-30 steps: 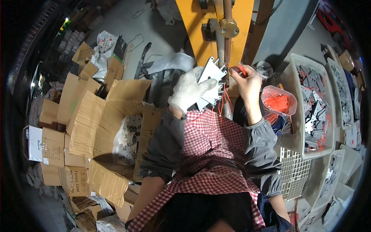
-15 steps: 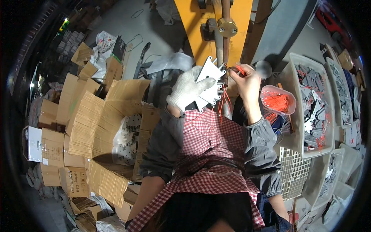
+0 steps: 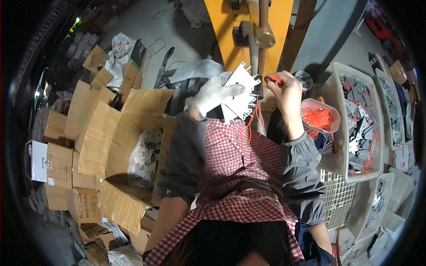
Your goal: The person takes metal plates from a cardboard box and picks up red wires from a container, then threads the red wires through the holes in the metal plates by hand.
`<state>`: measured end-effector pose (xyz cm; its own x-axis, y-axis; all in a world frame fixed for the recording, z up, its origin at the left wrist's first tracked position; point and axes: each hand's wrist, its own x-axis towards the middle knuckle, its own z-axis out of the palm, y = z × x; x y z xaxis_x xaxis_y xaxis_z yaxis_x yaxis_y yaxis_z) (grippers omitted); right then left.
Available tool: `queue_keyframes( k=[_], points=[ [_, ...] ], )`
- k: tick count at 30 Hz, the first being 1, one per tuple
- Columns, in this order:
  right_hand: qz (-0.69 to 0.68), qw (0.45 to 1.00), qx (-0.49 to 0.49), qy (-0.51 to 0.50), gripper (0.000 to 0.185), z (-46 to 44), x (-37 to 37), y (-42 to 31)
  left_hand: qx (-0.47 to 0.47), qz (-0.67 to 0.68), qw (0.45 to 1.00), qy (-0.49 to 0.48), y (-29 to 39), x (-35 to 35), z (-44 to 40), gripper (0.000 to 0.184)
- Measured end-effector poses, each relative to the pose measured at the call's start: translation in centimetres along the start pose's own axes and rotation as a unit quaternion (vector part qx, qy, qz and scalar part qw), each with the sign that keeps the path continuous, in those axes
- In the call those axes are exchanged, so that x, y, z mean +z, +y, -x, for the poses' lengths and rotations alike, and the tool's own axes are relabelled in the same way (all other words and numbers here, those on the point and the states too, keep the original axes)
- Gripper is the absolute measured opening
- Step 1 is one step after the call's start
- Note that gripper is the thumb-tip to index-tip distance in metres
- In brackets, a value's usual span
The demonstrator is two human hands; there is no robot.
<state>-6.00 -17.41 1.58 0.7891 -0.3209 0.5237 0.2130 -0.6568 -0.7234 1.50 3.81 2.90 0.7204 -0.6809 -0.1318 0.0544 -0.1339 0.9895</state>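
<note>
My left hand (image 3: 216, 94), in a pale knit glove, is closed on several flat white plates (image 3: 242, 93) fanned out like cards, with small holes and pins along their right edges. Thin red wires (image 3: 257, 117) hang down from the plates' right side. My bare right hand (image 3: 288, 91) pinches a small bunch of red wires (image 3: 274, 78) just right of the plates, apart from them. Close by on the right, a clear plastic tub (image 3: 335, 119) holds many more red wires. The fingertips partly hide what the right hand grips.
A yellow machine frame (image 3: 279, 26) with a vertical metal rod (image 3: 263, 17) stands directly ahead. Open cardboard boxes (image 3: 100, 137) crowd the left; one holds bagged plates (image 3: 146, 155). On the right, a large white bin (image 3: 339, 71) is full of grey and white parts, with more bins beyond.
The left hand and plates have shifted slightly left and turned a little. My right hand has moved slightly right, still pinching red wires, while the view has tilted slightly.
</note>
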Motion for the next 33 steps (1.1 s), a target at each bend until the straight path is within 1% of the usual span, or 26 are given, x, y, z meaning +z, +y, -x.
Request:
queue_keyframes(
  k=[1,3,5,7,9,10,11,12,13,14,15,16,17,18,20,21,23,25,27,29,31,33],
  points=[
    [-0.001,1.000,0.000,-0.001,0.015,-0.1,0.0,0.1,0.000,0.000,1.000,0.001,-0.1,-0.4,-0.1,0.027],
    [0.020,0.999,-0.025,-0.004,0.019,-0.1,0.1,0.3,-0.002,0.153,0.985,-0.079,-0.7,-1.1,-0.3,0.028],
    [0.012,0.999,-0.034,-0.009,0.018,0.1,-0.1,0.6,0.002,0.150,0.985,-0.080,-1.4,-1.1,-0.6,0.028],
    [-0.013,0.999,-0.045,0.001,0.019,0.0,-0.5,1.4,0.024,0.128,0.991,-0.042,-1.6,-1.1,-0.7,0.028],
    [0.003,0.998,0.019,0.061,0.024,-0.2,-1.9,2.4,0.025,0.128,0.990,-0.053,-1.4,-0.9,-0.6,0.028],
    [-0.005,0.996,0.078,0.048,0.025,-0.6,-2.7,2.9,0.025,0.130,0.989,-0.063,-1.4,-0.7,-0.5,0.029],
    [0.016,0.996,0.062,0.057,0.021,-0.6,-3.6,3.2,0.026,0.127,0.989,-0.065,-1.5,-0.5,-0.5,0.029],
    [0.018,0.997,0.023,0.067,0.020,-0.5,-3.8,3.3,0.052,0.007,0.999,0.004,-1.7,0.0,-0.3,0.032],
    [0.020,0.997,-0.016,0.076,0.019,-0.3,-3.9,2.9,0.077,-0.112,0.988,0.074,-1.9,0.4,-0.1,0.035],
    [0.012,0.999,-0.008,0.053,0.019,-0.1,-3.8,1.9,0.085,-0.191,0.972,0.106,-1.2,0.8,0.2,0.039],
    [0.005,1.000,0.001,0.029,0.018,0.1,-3.5,0.8,0.085,-0.192,0.972,0.104,-0.7,1.2,0.6,0.039],
    [-0.032,0.999,-0.002,0.034,0.018,0.3,-2.5,1.2,0.095,-0.226,0.961,0.125,-0.4,1.6,0.9,0.039],
    [-0.043,0.999,0.015,0.017,0.018,0.4,-1.9,1.4,0.105,-0.261,0.949,0.146,-0.3,1.9,1.1,0.038],
    [-0.062,0.997,0.040,0.021,0.018,0.5,-0.9,1.9,0.105,-0.261,0.949,0.145,-0.9,2.1,0.9,0.038],
    [-0.126,0.987,0.101,0.020,0.018,0.5,0.4,2.3,0.107,-0.128,0.974,0.154,-2.7,2.4,0.2,0.035],
    [-0.127,0.987,0.098,0.023,0.018,0.4,0.7,2.5,0.110,-0.130,0.973,0.154,-3.3,2.6,0.2,0.035],
    [-0.146,0.982,0.118,-0.003,0.019,0.3,1.4,3.4,0.119,-0.004,0.985,0.127,-3.8,3.1,0.6,0.032],
    [-0.141,0.982,0.123,0.004,0.019,0.4,2.3,4.1,0.112,-0.034,0.986,0.121,-3.5,3.1,0.7,0.029],
    [-0.200,0.967,0.157,-0.004,0.018,0.5,2.9,4.7,0.085,-0.081,0.987,0.111,-2.8,3.5,0.8,0.028],
    [-0.212,0.961,0.176,-0.006,0.020,0.5,3.1,5.1,0.086,-0.093,0.986,0.109,-3.0,3.3,0.4,0.030],
    [-0.148,0.979,0.134,0.039,0.021,0.5,3.2,5.0,0.082,-0.123,0.983,0.109,-3.2,3.1,0.1,0.033],
    [-0.135,0.979,0.146,0.042,0.022,0.7,2.4,4.1,0.094,-0.131,0.981,0.109,-4.1,2.8,-0.3,0.034]
  ],
)
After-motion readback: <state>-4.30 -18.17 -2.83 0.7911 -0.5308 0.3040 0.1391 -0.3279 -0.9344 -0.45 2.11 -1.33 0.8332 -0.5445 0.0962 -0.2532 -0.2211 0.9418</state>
